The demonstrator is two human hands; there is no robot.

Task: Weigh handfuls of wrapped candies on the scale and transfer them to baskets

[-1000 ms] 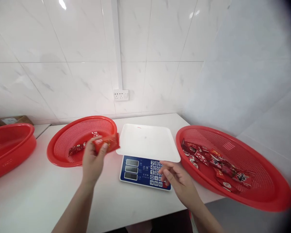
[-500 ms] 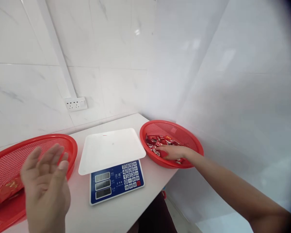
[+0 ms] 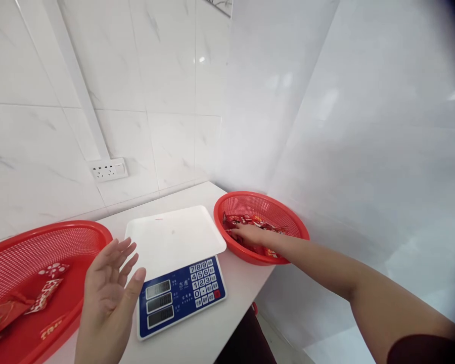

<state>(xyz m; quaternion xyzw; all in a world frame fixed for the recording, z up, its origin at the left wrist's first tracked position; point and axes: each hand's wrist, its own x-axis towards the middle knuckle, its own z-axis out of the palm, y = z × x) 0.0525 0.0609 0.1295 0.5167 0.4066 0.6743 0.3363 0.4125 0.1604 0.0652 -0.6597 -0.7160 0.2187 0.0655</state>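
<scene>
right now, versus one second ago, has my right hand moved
Yes. Judged against the scale, your right hand has gone rightward, from near its keypad into the right red basket.

The left hand point(image 3: 109, 290) has released a shiny red packet point(image 3: 2, 317). The right hand point(image 3: 249, 235) has entered the red plastic mesh basket point(image 3: 246, 203) at right.
</scene>
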